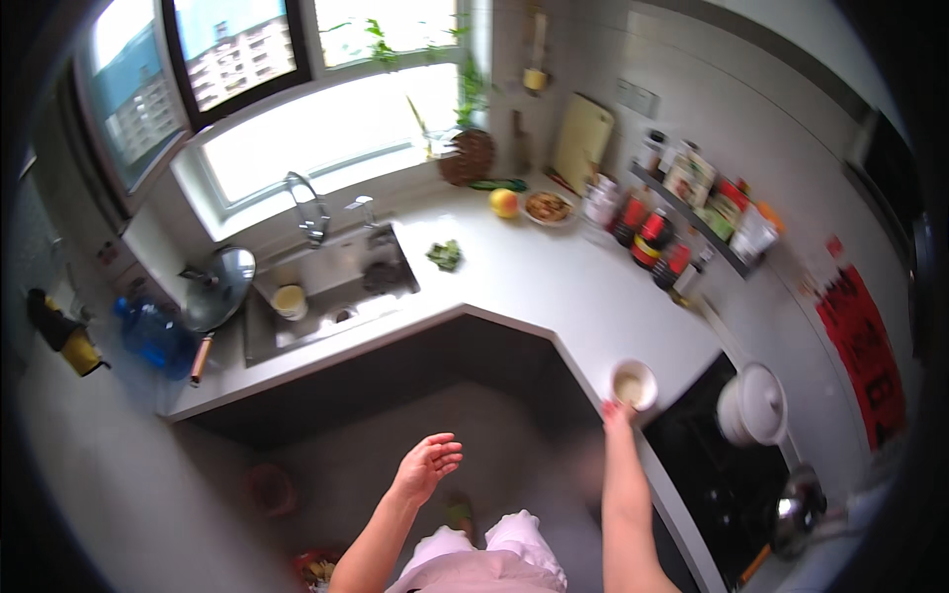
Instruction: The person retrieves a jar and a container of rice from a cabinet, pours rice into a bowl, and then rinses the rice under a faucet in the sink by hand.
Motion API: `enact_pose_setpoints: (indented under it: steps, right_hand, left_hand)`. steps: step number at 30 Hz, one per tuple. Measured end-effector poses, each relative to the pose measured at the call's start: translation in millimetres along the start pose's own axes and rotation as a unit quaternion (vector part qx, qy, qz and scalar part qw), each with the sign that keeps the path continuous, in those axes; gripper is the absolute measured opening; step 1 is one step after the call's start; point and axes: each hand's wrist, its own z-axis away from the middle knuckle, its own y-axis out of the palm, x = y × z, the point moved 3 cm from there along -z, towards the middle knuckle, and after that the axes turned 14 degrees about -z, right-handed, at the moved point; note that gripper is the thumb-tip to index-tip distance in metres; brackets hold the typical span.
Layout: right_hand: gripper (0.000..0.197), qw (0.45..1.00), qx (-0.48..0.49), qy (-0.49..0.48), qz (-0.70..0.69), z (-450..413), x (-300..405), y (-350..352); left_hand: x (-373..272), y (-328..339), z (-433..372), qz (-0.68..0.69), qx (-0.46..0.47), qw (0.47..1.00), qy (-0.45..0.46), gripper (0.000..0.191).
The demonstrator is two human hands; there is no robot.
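Observation:
My right hand (617, 415) grips the near rim of a white bowl (643, 376). Something pale lies in the bowl, too blurred to name. The bowl is at the counter's front edge, just left of the black cooktop (689, 430); whether it rests on the counter I cannot tell. My left hand (428, 467) hangs in the air over the floor, in front of my body. Its fingers are slightly curled and apart, with nothing in them.
A steel sink (259, 337) holds a pale tub (290, 302). On the white counter (511, 274) are chopped greens (444, 255), an apple (504, 202), a plate of food (548, 208) and sauce bottles (651, 239). A lidded white pot (751, 406) stands on the cooktop.

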Motion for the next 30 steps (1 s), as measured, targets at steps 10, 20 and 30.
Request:
enact_pose_setpoints:
  steps: [10, 20, 30]
  right_hand:
    - [0.036, 0.967, 0.044, -0.061, 0.241, 93.5, -35.0, 121.3]
    - [0.035, 0.812, 0.448, 0.140, 0.348, 200.1, -222.8, 429.9]
    - [0.045, 0.662, 0.540, 0.265, 0.448, 304.1, -368.6, 571.8]
  left_hand:
    - [-106.3, -124.0, -47.3, 0.045, -0.104, 0.991, 0.069, 0.028]
    - [-233.0, -147.2, -180.9, -0.143, -0.188, 0.964, 0.120, 0.028]
    - [-349.2, -277.9, -235.0, -0.413, -0.395, 0.797, 0.196, 0.026]
